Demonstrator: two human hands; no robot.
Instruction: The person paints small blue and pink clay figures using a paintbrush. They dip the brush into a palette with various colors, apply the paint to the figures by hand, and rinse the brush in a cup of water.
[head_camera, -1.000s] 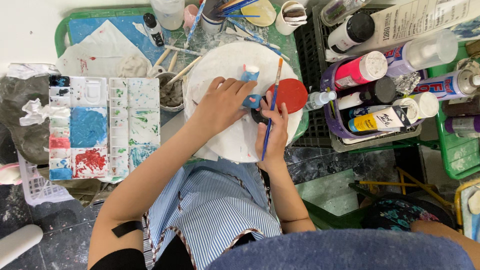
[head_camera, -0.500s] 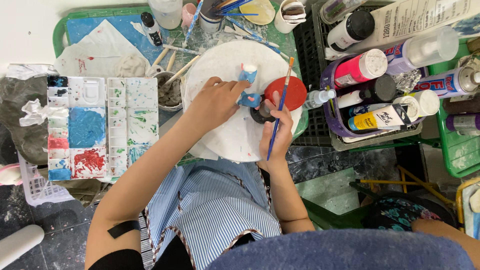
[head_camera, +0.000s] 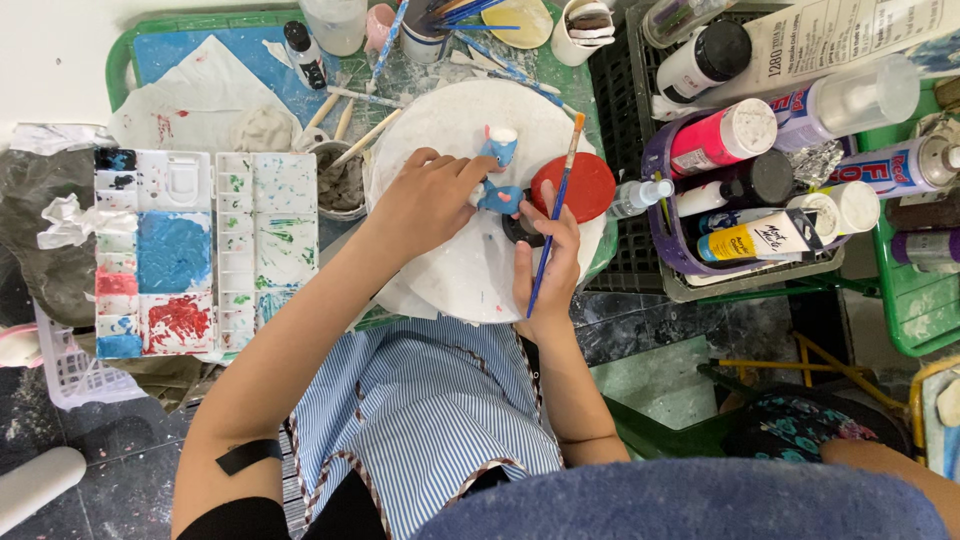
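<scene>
On the white disc (head_camera: 450, 270), your left hand (head_camera: 425, 205) grips the blue figurine (head_camera: 497, 175); your right hand (head_camera: 545, 260), holding the brush (head_camera: 556, 210), has tipped it toward 12 o'clock, off the red lid (head_camera: 572, 187).

Bright, even, diffuse light from overhead; no hard shadows. Soft shadow under left hand (head_camera: 425, 205) on white round board (head_camera: 450, 120), toward 6 o'clock. Mild glare on bottles (head_camera: 850, 100) at 2 o'clock. Centre sharp. Blue fabric (head_camera: 680, 505) at 6 o'clock out of focus. Slight wide-angle stretch at corners.
</scene>
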